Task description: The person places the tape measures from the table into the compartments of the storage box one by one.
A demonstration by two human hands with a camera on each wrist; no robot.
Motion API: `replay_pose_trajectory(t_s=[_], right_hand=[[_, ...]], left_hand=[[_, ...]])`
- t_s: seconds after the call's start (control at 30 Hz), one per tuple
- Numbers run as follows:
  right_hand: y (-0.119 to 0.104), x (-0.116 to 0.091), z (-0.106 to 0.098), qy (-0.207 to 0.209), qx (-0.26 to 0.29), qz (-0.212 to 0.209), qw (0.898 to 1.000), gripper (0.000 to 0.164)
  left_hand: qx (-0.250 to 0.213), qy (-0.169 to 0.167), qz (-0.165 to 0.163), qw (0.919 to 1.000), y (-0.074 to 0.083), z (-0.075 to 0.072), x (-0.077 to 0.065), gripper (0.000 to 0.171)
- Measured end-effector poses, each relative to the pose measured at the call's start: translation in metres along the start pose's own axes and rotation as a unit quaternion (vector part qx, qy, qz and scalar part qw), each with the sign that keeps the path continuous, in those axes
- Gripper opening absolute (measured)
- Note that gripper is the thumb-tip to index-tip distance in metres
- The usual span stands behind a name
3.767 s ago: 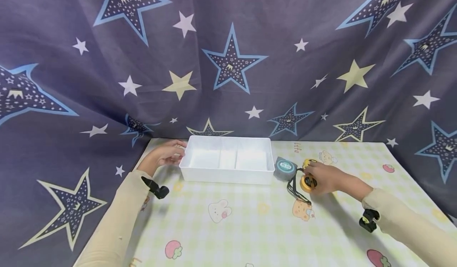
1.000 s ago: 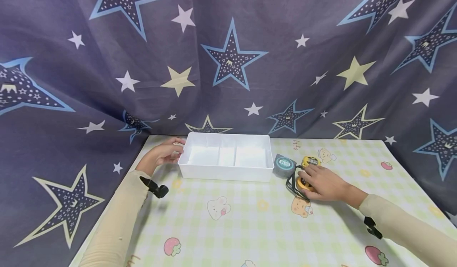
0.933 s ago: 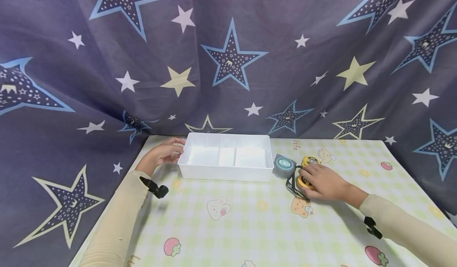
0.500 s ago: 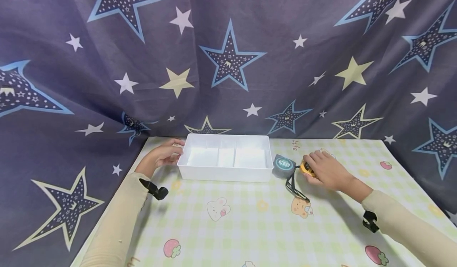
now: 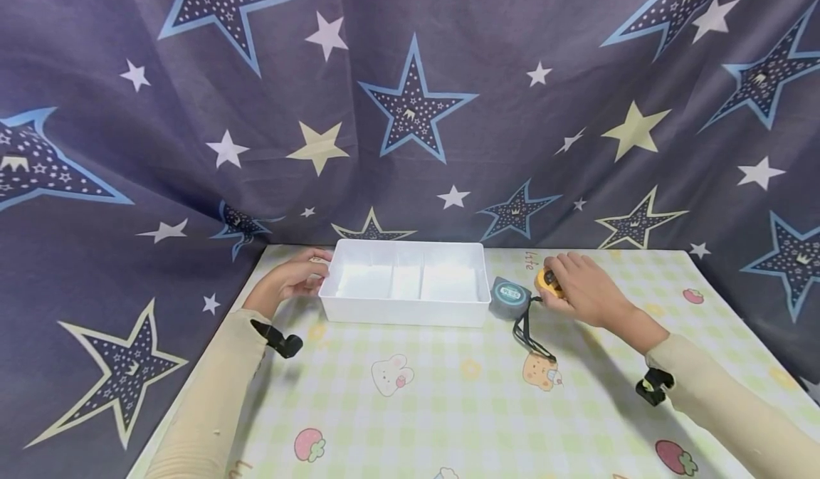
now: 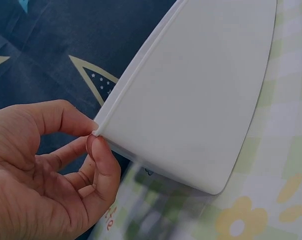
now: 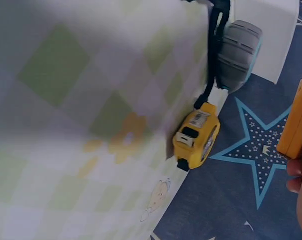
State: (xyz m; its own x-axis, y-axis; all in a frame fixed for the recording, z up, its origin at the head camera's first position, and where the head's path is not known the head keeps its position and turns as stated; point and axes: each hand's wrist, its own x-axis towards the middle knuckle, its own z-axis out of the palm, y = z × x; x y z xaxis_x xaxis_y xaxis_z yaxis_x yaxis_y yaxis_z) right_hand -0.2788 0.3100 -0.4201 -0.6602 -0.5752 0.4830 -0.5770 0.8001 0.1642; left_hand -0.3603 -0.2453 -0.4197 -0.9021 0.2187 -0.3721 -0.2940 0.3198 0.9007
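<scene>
An orange tape measure (image 5: 549,284) is sitting in the right hand (image 5: 586,294), whose thumb and fingers are curling round it. It is showing toward the back of the desk (image 5: 448,429), to the right of the white box. In the right wrist view it is coming in only partly, at the edge, against the curtain. A yellow tape measure (image 7: 197,135) is lying on the desk in that same view, near a grey tape measure (image 5: 510,297) with a teal label. Black cords (image 5: 528,340) are trailing on the desk by the grey one; which tape measure they are belonging to is hard to tell. The grey one is resting just beside the right end of the white box (image 5: 403,313).

The left hand (image 5: 295,275) is pinching the rim of the box at a corner of its left end, thumb and finger clamping together on it. Cream sleeves (image 5: 205,401) are covering both arms. Around all this, the desk is showing pale green checks with printed strawberries (image 5: 309,445), and behind it a dark curtain (image 5: 500,16) patterned with stars is hanging.
</scene>
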Motion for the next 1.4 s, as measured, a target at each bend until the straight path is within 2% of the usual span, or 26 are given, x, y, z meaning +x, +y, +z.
replay_pose_trajectory(t_s=[0.73, 0.93, 1.4], right_hand=[[-0.011, 0.027, -0.009, 0.023, 0.033, 0.032, 0.999, 0.039], [-0.014, 0.040, -0.011, 0.010, 0.030, 0.033, 0.999, 0.039], [-0.024, 0.082, -0.018, -0.032, 0.019, -0.003, 0.999, 0.045]], left_hand=[[0.006, -0.001, -0.007, 1.0000, 0.000, -0.002, -0.001, 0.057], [0.004, -0.001, -0.006, 1.0000, 0.001, -0.003, -0.001, 0.057], [-0.004, 0.000, -0.008, 1.0000, 0.000, -0.003, 0.001, 0.057]])
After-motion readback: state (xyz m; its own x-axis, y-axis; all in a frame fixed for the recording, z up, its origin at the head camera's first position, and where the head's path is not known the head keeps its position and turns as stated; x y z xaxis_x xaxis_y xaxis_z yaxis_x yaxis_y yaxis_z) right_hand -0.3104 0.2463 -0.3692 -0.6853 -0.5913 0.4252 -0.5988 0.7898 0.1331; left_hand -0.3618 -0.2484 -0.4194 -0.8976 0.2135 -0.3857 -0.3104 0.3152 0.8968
